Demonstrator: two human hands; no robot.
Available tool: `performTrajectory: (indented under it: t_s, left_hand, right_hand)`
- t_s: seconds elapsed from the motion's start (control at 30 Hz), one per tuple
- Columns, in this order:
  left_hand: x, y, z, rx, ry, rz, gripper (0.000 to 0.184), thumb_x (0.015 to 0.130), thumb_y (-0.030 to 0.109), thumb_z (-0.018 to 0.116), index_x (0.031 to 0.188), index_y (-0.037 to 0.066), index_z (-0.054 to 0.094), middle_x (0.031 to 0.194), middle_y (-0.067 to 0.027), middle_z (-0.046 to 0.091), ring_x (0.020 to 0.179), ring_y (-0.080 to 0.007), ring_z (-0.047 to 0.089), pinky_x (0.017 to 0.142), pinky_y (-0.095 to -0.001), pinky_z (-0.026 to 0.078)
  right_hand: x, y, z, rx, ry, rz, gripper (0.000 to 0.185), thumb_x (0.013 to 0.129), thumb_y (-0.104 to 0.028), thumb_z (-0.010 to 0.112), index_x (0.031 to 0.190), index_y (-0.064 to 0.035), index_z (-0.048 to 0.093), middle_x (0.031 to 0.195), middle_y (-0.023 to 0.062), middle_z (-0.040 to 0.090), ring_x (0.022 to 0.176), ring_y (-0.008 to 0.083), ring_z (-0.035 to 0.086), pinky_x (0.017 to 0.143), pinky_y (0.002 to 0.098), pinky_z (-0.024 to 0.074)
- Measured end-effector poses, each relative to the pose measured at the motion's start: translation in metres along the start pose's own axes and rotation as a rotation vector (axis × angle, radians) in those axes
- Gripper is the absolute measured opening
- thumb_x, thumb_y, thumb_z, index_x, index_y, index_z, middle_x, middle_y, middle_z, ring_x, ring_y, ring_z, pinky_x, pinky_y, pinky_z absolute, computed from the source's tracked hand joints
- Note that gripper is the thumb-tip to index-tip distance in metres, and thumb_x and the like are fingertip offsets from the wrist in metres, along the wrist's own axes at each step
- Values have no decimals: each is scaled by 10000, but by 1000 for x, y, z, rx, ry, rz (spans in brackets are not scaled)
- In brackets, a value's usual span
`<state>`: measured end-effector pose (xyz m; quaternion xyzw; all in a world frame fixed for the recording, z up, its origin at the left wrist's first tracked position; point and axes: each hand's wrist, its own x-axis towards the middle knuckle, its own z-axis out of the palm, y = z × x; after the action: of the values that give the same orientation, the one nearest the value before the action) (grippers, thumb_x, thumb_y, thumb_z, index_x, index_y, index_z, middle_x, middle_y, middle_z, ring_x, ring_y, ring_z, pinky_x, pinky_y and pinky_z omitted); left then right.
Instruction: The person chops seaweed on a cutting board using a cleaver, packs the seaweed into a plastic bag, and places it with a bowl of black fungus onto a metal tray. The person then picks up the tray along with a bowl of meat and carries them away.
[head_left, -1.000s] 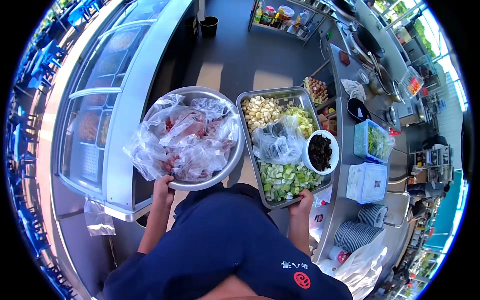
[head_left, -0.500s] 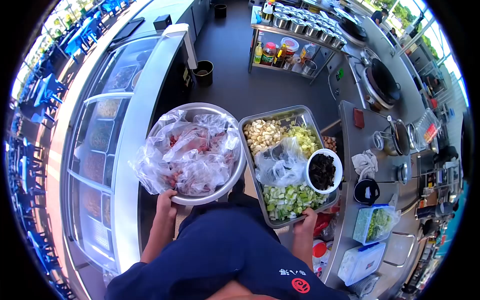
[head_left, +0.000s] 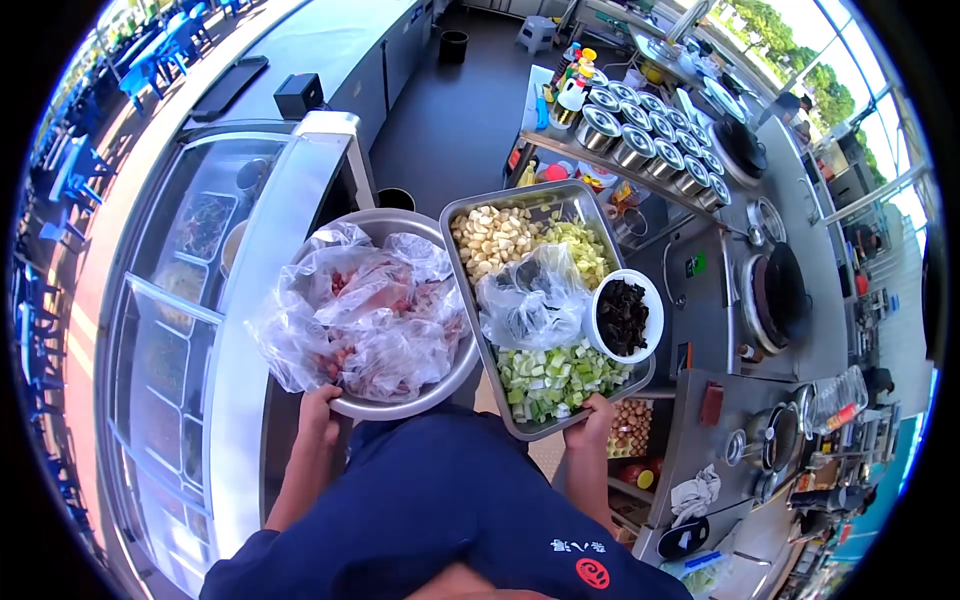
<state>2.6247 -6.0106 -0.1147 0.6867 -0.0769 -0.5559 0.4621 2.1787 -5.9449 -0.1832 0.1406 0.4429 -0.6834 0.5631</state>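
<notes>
My left hand [head_left: 320,414] grips the near rim of a round metal bowl [head_left: 462,372], which holds meat in clear plastic bags [head_left: 370,310]. My right hand [head_left: 592,422] is closed on the near right edge of a rectangular metal tray [head_left: 463,262]. Garlic cloves [head_left: 490,238] and chopped pale vegetable [head_left: 578,248] lie at the tray's far end, a clear plastic bag [head_left: 535,298] in its middle, and cut green onion [head_left: 550,382] at the near end. A white tub [head_left: 655,325] of dark pieces sits at the right edge. Bowl and tray are side by side, their rims close together.
A glass display counter [head_left: 170,330] runs along the left. Ahead right stands a shelf unit [head_left: 600,165] topped with lidded metal pots [head_left: 634,148]. A wok [head_left: 785,295] and steel counter [head_left: 735,420] are at the right. A dark bin [head_left: 396,199] stands beyond the bowl.
The view has moved forward along the aisle; the shelf with pots and the wok are nearer, and the right counter's boxes have slid toward the bottom. Both hands keep their holds.
</notes>
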Motion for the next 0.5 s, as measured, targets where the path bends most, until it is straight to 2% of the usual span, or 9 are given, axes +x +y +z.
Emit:
performTrajectory:
  t_s: [0.07,0.13,0.23,0.37,0.43,0.5]
  left_hand:
    - [17,23,49,2,0,32,233,779,-28,616,1011,-34,597,893,-91,593,810,-240,599,775,-399,510]
    - [53,42,112,35,-28,54,207,784,-23,619,990,-28,592,876,-89,588,803,-234,597,759,-404,510]
    - [104,68,197,19,-27,62,193,794,-21,619,982,-39,582,874,-90,585,806,-239,603,774,-411,520]
    - [204,87,276,-19,-64,58,195,820,-4,602,1010,-47,590,920,-112,613,857,-260,627,816,-415,537]
    - [240,117,320,-41,-50,44,198,831,2,595,1021,-52,591,939,-121,620,877,-268,634,833,-417,540]
    - [282,145,322,-49,-63,10,225,848,22,583,1055,-66,589,976,-138,636,908,-279,646,872,-417,543]
  right_hand:
    - [5,-29,53,-13,-6,-32,510,707,-19,505,1198,88,590,1212,155,653,1128,308,634,1046,422,492]
    - [64,-58,69,11,0,49,444,713,-23,504,1129,82,619,1174,142,659,1103,294,637,1029,414,495]
    - [136,-94,112,-36,16,-2,287,728,-22,509,969,67,637,1048,104,661,1006,249,638,951,382,509]
    - [238,-124,174,-94,21,-17,298,737,-2,487,986,71,634,1052,105,660,1000,249,639,927,369,510]
    - [284,-124,235,-89,30,-36,318,739,-6,486,1009,78,631,1072,110,658,1007,252,640,929,373,508]
    - [326,-114,269,-83,19,-13,353,741,-12,485,1047,93,625,1104,122,655,1024,260,640,941,380,504]
